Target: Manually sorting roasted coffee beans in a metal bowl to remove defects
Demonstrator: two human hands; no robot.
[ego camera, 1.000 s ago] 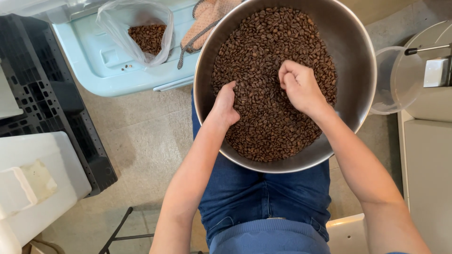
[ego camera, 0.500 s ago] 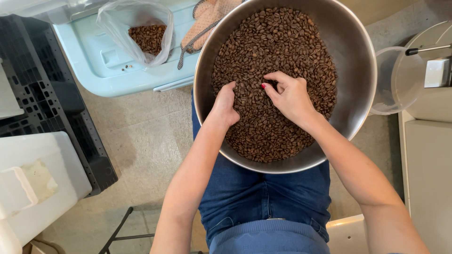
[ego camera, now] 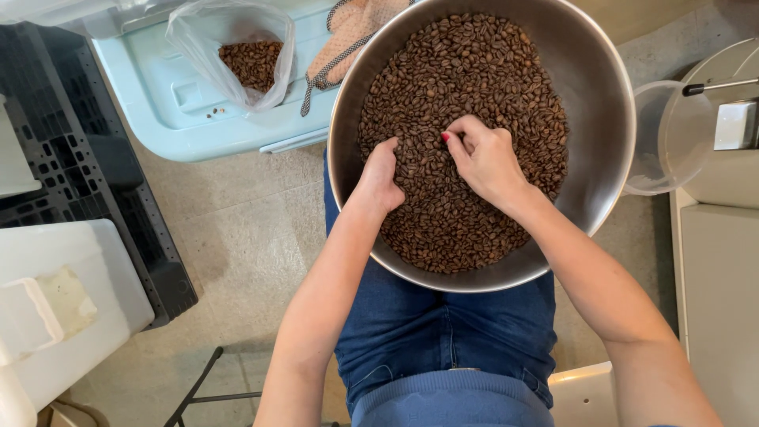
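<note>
Tipped on the lap, the steel bowl [ego camera: 601, 95] could spill roasted coffee beans [ego camera: 466, 87]; left hand [ego camera: 378, 180] cupped in them, right hand [ego camera: 484, 158] pinching beans.

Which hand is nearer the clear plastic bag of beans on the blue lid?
The left hand, at the bowl's left side, is nearer the bag. The right hand sits mid-bowl, farther away.

pale blue lid [ego camera: 166, 111], clear bag [ego camera: 237, 47] — black crate [ego camera: 79, 158]
</note>
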